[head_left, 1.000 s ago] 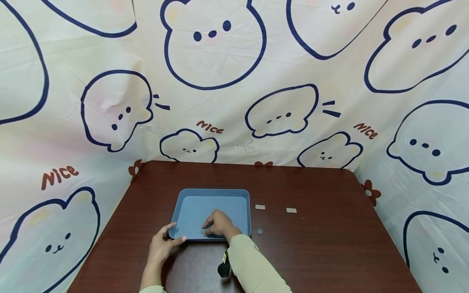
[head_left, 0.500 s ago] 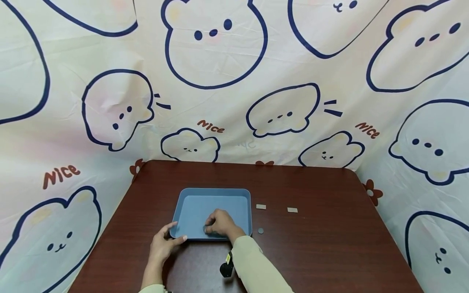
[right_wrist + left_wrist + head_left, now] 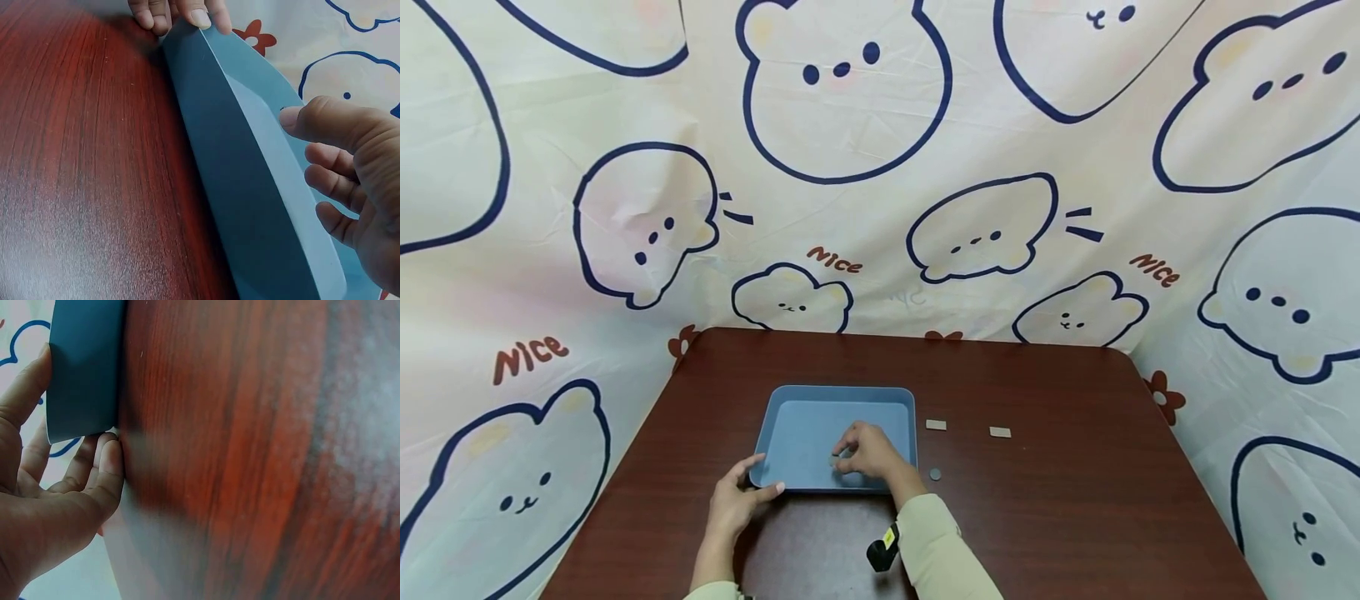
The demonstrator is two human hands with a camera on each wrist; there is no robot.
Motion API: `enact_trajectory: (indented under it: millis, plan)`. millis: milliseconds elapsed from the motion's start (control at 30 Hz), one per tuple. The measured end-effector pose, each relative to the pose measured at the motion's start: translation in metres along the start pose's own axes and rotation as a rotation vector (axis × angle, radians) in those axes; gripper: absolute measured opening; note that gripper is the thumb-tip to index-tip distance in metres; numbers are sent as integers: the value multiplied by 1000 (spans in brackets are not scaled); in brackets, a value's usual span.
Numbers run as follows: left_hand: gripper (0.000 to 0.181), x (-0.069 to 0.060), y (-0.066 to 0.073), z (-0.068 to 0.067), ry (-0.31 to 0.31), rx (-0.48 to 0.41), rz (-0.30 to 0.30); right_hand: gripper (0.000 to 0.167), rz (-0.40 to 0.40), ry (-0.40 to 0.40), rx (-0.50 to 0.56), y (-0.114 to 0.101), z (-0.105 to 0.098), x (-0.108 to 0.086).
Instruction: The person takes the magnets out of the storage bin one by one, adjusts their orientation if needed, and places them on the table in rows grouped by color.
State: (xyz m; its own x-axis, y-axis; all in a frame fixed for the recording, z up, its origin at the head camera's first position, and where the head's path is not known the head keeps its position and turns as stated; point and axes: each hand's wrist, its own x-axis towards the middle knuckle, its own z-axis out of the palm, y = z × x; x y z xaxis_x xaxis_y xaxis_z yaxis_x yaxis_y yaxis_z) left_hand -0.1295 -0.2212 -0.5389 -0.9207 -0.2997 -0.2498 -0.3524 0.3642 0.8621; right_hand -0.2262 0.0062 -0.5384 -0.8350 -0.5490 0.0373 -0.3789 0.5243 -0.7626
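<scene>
A blue tray (image 3: 805, 425) lies on the brown table, and my left hand (image 3: 732, 504) holds its near left corner. In the left wrist view the thumb and fingers of that hand (image 3: 69, 487) lie on either side of the corner. Over the tray's near half, my right hand (image 3: 872, 454) pinches a small grey disc (image 3: 834, 460), mostly hidden by the fingertips. The right wrist view shows this hand (image 3: 362, 169) above the tray's inside, with only a dark speck of the held thing at the thumb tip. A similar grey disc (image 3: 935, 474) lies right of the tray.
Two small pale rectangular pieces (image 3: 936, 425) (image 3: 1000, 432) lie on the brown table (image 3: 1075, 517), right of the tray. A patterned cloth (image 3: 880, 125) hangs behind the table and along its sides. A black camera (image 3: 882, 552) is worn at my right wrist.
My right hand has moved slightly right and lifted a little from the tray floor, with the small disc between its fingertips. The left hand stays on the tray corner.
</scene>
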Motion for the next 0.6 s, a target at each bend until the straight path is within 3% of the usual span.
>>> enact_trajectory:
  millis: [267, 400, 600]
  plan:
    - [71, 0, -2, 1, 14, 25, 19, 10, -29, -5, -20, 0, -5, -9]
    - [70, -1, -3, 2, 21, 28, 23, 11, -79, -13, -28, 0, -14, -21]
    - [68, -2, -2, 0, 10, 14, 18, 10, -84, 0, 10, 5, -29, -34]
